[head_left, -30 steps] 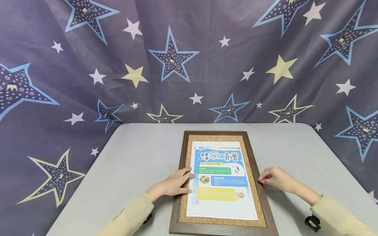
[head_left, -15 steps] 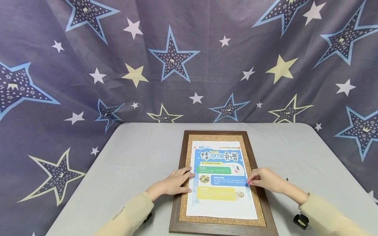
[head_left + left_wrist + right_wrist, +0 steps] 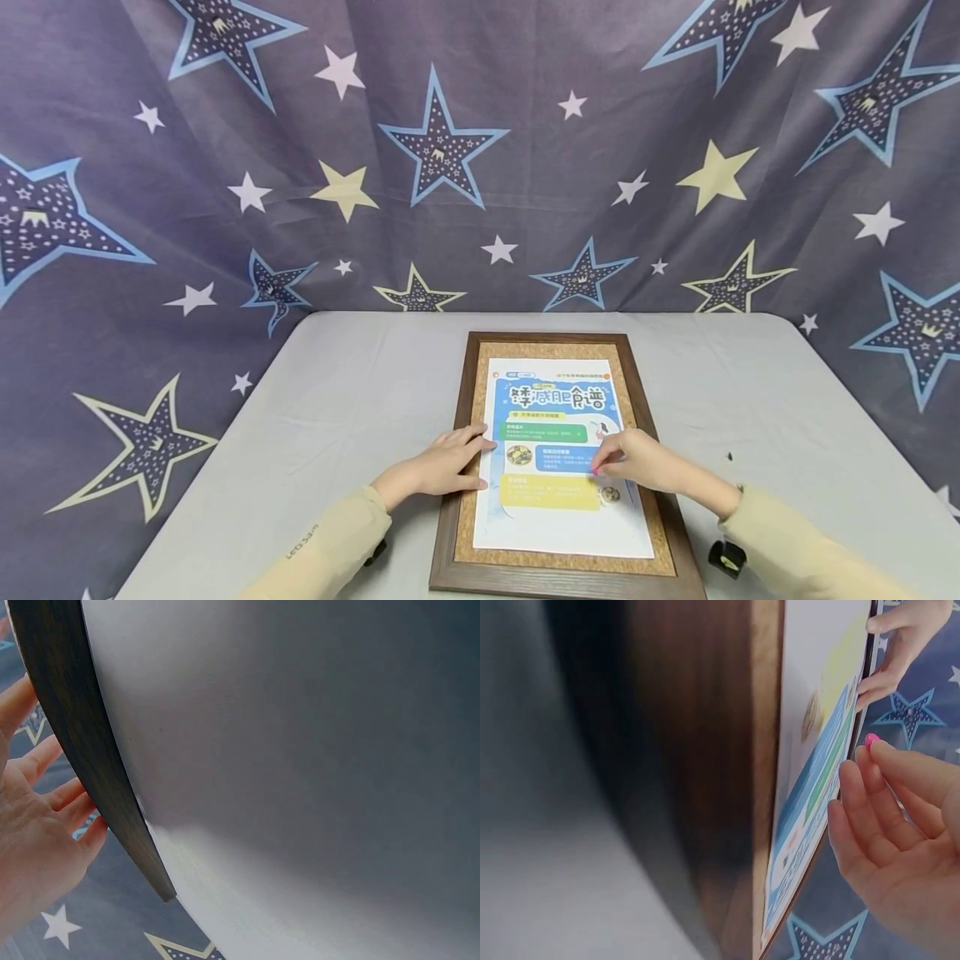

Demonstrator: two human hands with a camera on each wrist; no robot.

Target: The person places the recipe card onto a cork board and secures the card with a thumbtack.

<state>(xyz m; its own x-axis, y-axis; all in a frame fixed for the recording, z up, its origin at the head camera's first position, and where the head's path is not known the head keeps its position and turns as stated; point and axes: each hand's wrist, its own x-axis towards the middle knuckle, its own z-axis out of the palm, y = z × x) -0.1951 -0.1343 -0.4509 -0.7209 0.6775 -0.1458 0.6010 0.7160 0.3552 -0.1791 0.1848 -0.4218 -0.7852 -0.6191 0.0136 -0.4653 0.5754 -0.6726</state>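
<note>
A printed poster (image 3: 555, 525) with coloured panels lies on a cork board (image 3: 480, 557) in a brown wooden frame (image 3: 570, 581). My left hand (image 3: 442, 467) rests over the frame's left side, its spread fingertips on the poster's left edge. In the left wrist view, that hand (image 3: 49, 825) has its fingers against the frame's edge. Above the poster's right half, my right hand (image 3: 641, 460) pinches a small pink pushpin (image 3: 871, 739) between thumb and index finger. The pin's point is hidden, and its contact with the paper cannot be told.
The framed board lies on a grey-covered table (image 3: 360, 375). Tiny dark objects (image 3: 729, 456) lie on the cloth to the right of the frame. A star-patterned curtain (image 3: 480, 233) hangs behind and at both sides.
My right hand has moved left with the pink pushpin, from beside the frame's right edge to over the poster's right half. The left hand and poster have stayed put.
</note>
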